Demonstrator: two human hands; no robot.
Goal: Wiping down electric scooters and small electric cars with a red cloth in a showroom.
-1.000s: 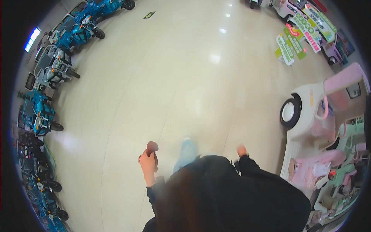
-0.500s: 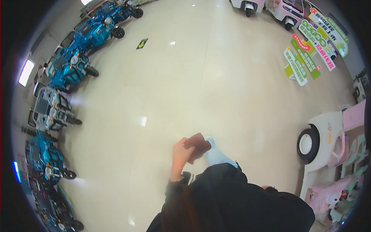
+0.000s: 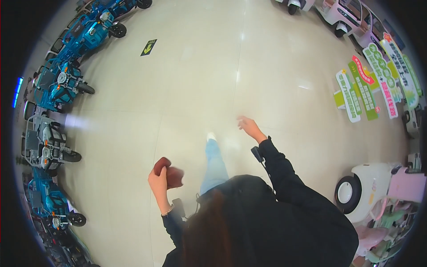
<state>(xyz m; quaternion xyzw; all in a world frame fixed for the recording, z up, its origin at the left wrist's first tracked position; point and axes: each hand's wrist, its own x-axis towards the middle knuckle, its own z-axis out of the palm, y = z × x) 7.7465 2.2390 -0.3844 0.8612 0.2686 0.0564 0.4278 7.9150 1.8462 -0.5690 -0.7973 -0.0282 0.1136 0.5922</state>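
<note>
My left hand (image 3: 157,180) is closed around a reddish-brown cloth (image 3: 175,177); part of it sticks up above the thumb and the rest hangs out on the right side. Out ahead, my right hand (image 3: 250,126) is raised over the floor with its fingers loosely apart and nothing in them; the fingertips are slightly blurred. Both arms wear dark sleeves. A small dark device (image 3: 257,154) is at the right wrist. Between the hands, one leg in light blue trousers (image 3: 214,162) reaches forward, ending in a white shoe (image 3: 211,136).
Blue cargo tricycles (image 3: 53,198) and a grey one (image 3: 49,138) line the left. Green and white sign boards (image 3: 362,89) stand at the right, with pale pink vehicles (image 3: 340,15) behind. A white vehicle's black tyre (image 3: 349,195) is nearby. A floor arrow marker (image 3: 148,47) lies ahead on glossy tiles (image 3: 191,89).
My left hand has swung to the left with the cloth. The right arm has come into view, reaching forward. The vehicles, signs and floor marker have shifted in view as I walk.
</note>
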